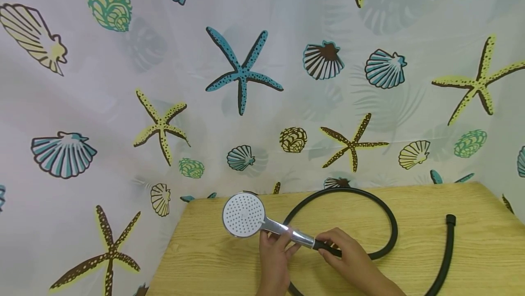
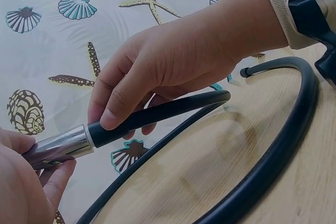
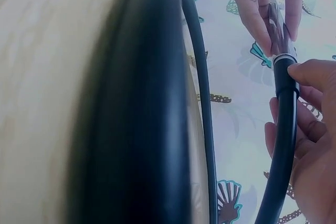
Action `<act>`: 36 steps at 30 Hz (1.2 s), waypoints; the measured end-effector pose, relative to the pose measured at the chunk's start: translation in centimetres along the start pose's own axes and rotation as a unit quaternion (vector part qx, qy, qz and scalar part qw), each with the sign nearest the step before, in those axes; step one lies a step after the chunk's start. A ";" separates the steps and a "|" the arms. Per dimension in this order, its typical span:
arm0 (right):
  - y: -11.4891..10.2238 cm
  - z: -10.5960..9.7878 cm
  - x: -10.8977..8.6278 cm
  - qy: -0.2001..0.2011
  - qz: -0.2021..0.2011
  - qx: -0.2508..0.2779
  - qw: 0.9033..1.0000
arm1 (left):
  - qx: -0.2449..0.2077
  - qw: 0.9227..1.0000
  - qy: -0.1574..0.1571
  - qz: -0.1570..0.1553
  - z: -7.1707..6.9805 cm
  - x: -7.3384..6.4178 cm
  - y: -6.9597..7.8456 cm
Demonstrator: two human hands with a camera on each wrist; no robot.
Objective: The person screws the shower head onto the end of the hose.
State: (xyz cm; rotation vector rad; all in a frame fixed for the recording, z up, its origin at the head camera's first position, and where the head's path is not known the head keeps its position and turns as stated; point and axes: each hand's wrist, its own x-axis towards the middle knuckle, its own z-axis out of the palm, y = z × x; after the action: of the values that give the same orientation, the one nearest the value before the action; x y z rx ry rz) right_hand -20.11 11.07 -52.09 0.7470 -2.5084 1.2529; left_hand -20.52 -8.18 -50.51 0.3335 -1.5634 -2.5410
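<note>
Two hands, one shower head [image 1: 244, 214] and one black hose [image 1: 447, 246] are seen over one wooden bench [image 1: 213, 250]. Of the hose's two ends, one is met by the shower head's chrome handle [image 1: 302, 238], while the other, tipped with one fitting [image 1: 450, 220], is left free at the right. The handle is pinched by the left hand [image 1: 274, 257]; the hose is pinched just beside the handle by the right hand [image 1: 350, 259]. Only by the head view is the round, dotted spray face shown; only by the left wrist view are a cream cuff [image 2: 277, 14] and a dark strap [image 2: 308, 11] revealed. In the right wrist view, much of the bench is blocked by a blurred stretch of hose. Behind, one curtain [image 1: 266, 127] is printed with shells and starfish.
</note>
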 end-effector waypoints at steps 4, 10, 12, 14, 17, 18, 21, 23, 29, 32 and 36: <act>-0.1 0.0 0.0 -0.003 -0.001 0.002 1.000 | -0.002 1.000 0.000 -0.002 0.0 0.0 0.0; -0.3 -0.1 0.0 -0.022 0.018 0.006 1.000 | -0.007 1.000 -0.001 0.002 0.0 0.0 -0.1; -0.2 -0.1 0.0 -0.031 0.027 0.008 0.999 | -0.006 1.000 -0.002 0.002 -0.1 0.0 -0.1; -0.1 -0.1 0.0 -0.037 0.034 0.007 0.999 | -0.006 1.000 -0.001 0.001 -0.1 0.1 -0.2; 0.0 -0.1 0.0 -0.046 0.036 0.002 0.998 | -0.008 1.000 0.001 -0.003 -0.1 0.1 -0.2; 0.0 -0.1 0.0 -0.048 0.033 0.000 0.998 | -0.008 1.000 0.001 -0.004 -0.1 0.1 -0.2; 0.0 -0.1 0.0 -0.056 0.026 0.003 0.998 | -0.006 1.000 0.001 -0.009 -0.1 0.1 -0.1; 0.0 -0.1 0.0 -0.062 0.022 0.007 0.998 | -0.004 1.000 0.000 -0.012 -0.1 0.0 -0.1; 0.1 -0.2 0.2 -0.081 0.033 -0.001 0.996 | -0.001 1.000 0.002 -0.012 -0.1 0.0 -0.1; 0.1 -0.2 0.2 -0.087 0.039 -0.003 0.995 | -0.004 1.000 0.005 -0.009 0.0 0.1 -0.1; 0.2 -0.1 0.0 -0.081 0.042 -0.002 0.996 | -0.005 1.000 0.009 -0.007 0.0 0.1 -0.2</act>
State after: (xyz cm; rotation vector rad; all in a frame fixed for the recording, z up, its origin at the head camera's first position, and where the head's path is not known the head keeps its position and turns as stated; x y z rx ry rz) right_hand -20.26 11.29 -52.16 0.7800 -2.6965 1.2620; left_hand -20.61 -8.09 -50.65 0.3645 -1.5475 -2.5479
